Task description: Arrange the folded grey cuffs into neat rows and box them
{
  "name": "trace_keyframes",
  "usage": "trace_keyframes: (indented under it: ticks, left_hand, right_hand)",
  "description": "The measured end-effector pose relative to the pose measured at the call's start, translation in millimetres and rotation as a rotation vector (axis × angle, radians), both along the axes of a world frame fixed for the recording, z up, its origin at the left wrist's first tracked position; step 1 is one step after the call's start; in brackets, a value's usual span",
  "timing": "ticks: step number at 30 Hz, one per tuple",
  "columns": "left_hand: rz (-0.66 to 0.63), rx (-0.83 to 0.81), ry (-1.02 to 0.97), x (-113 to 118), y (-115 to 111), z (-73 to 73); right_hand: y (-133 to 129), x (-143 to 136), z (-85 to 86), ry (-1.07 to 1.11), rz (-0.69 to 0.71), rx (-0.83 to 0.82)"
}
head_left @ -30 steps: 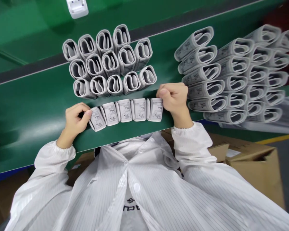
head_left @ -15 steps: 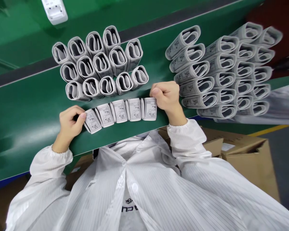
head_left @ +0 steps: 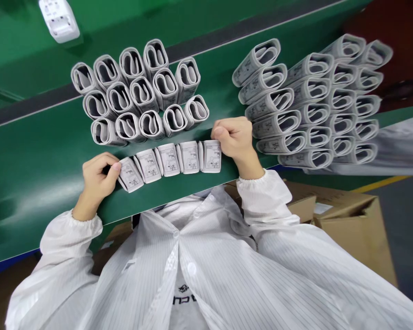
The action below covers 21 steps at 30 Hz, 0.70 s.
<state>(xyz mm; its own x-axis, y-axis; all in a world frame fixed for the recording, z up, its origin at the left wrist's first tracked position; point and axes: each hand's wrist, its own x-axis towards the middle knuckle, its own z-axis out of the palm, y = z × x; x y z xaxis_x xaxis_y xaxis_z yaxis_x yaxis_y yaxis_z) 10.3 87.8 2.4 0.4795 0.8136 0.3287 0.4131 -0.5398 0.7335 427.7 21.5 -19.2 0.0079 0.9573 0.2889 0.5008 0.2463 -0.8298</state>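
A short row of folded printed leaflets (head_left: pixel 168 159) lies across the green table in front of me, line drawings facing up. At its left end, my left hand (head_left: pixel 99 181) is closed, thumb and fingers pinching the edge of the tilted end leaflet (head_left: pixel 130 175). My right hand (head_left: pixel 234 137) is curled into a fist around the top right corner of the leaflet at the other end (head_left: pixel 212 156); its fingertips are hidden. Just beyond the row stand several rolled-up leaflets (head_left: pixel 151 124) in staggered lines, their coiled ends showing.
More rolled leaflets (head_left: pixel 313 114) are stacked on the right of the green table (head_left: pixel 48 146). A white plastic device (head_left: pixel 60 20) sits at the far left, past a dark strip. Cardboard boxes (head_left: pixel 358 229) stand below the table's edge, and a pale sleeve (head_left: pixel 404 144) shows at right.
The whole view has shifted slightly, with most things a little further left. Both hands keep the same hold on the row's ends.
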Motion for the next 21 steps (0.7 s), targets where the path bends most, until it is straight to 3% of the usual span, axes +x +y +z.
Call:
trace_keyframes:
  ticks: [11,16,21]
  left_hand:
    - [-0.010,0.012,-0.008,0.5,1.2,0.0]
    - [0.022,-0.033,0.026,-4.7,1.6,-7.1]
    - [-0.046,0.206,-0.062,-21.2,8.7,-21.3]
  right_hand:
    - [-0.6,0.0,0.3,-0.003,0.007,0.038]
    - [1.3,-1.2,-3.0,-0.043,-0.012,0.041]
    - [3.4,-10.3,-2.3,-0.097,-0.032,0.239]
